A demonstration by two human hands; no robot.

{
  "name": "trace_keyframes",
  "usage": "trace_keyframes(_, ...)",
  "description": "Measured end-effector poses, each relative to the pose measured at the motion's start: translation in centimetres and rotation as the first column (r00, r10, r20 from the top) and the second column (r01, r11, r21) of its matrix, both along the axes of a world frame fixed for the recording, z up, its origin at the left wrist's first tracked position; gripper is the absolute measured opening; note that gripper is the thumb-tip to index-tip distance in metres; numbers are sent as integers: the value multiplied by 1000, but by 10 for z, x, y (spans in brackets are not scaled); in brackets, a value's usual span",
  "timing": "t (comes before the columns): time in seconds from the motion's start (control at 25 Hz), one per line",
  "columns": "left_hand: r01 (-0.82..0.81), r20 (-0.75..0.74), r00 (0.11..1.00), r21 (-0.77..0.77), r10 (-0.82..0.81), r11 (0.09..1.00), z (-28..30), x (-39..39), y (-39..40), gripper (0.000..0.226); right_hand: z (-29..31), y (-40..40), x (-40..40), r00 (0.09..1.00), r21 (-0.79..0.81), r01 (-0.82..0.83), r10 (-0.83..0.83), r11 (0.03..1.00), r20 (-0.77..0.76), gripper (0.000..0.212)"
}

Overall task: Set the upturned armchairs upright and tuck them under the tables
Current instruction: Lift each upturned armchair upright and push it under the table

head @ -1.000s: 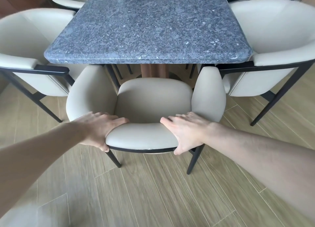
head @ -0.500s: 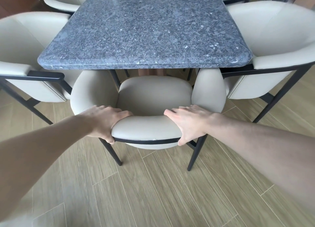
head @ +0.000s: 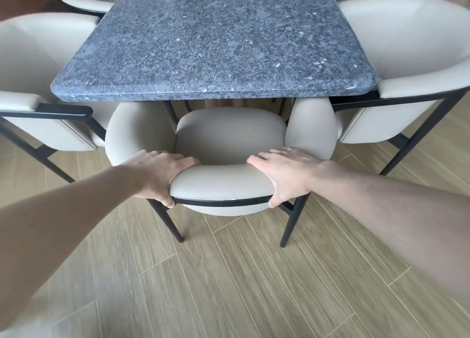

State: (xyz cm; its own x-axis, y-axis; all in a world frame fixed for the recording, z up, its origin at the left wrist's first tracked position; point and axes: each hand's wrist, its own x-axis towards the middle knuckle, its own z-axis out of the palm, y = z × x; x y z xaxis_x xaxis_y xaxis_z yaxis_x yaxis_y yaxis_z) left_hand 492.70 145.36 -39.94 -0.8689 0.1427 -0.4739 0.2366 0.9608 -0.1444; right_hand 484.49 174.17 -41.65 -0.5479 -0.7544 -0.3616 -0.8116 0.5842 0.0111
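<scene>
Fingers point(head: 175, 159) of our left hand point(head: 162, 175) curl over the top of the padded backrest, with the thumb hooked beneath onto the black metal band. Our right hand point(head: 284, 175) mirrors it on the other side: fingers laid over the cushion's top edge, thumb pressed down against the same band. Both hands hold the backrest firmly, one near each end of its curve.

Between our hands sits the armchair point(head: 229, 134), upright on its dark legs, cream-coloured and rounded. Its seat and the fronts of its two padded arms reach just under the near edge of the table point(head: 216, 45), a thick slab of speckled blue-grey stone. The backrest and rear legs stand out over the floor point(head: 229, 287), which is pale wood-look plank.

We judge the chair to be moderately heavy: a stiff metal frame under soft, smooth upholstery. The cushion would give and slip a little under the palms, so the rigid band beneath is the surer place to grip, as our thumbs do. Legs on this smooth floor should slide rather than need lifting.

On either side, a left chair point(head: 38, 70) and a right chair point(head: 407, 58) of the same kind stand upright, close to the table's corners and near our chair's arms, leaving little room.
</scene>
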Motion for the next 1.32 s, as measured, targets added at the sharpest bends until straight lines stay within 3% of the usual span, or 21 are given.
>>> trace_keyframes(0.2,-63,20,998,3,63,998,1,3,6,103,10,-2,11,996,42,88,-89,995,19,97)
trace_keyframes(0.48,-205,-45,978,-1,204,979,-8,11,53,96,19,-37,38,942,249,334,-329,909,-60,83)
trace_keyframes(0.6,-204,-133,971,-41,197,978,-8,21,51,95,20,-37,41,930,218,366,-366,905,-44,80)
trace_keyframes(0.72,-305,-243,915,109,323,946,-11,42,64,93,17,-34,52,914,146,404,-396,903,-82,74)
trace_keyframes(0.84,-419,-279,762,475,584,774,-8,73,79,73,23,-32,67,896,17,445,-444,896,-28,67)
trace_keyframes(1.0,-338,-117,598,860,793,382,14,105,83,45,57,-41,94,755,-250,643,-546,723,363,61)
trace_keyframes(1.16,-231,8,444,967,896,105,55,140,72,38,93,-65,134,659,-391,738,-460,551,595,68)
trace_keyframes(1.32,-170,80,341,985,937,-22,100,175,51,35,131,-96,169,625,-484,772,-355,412,696,51)
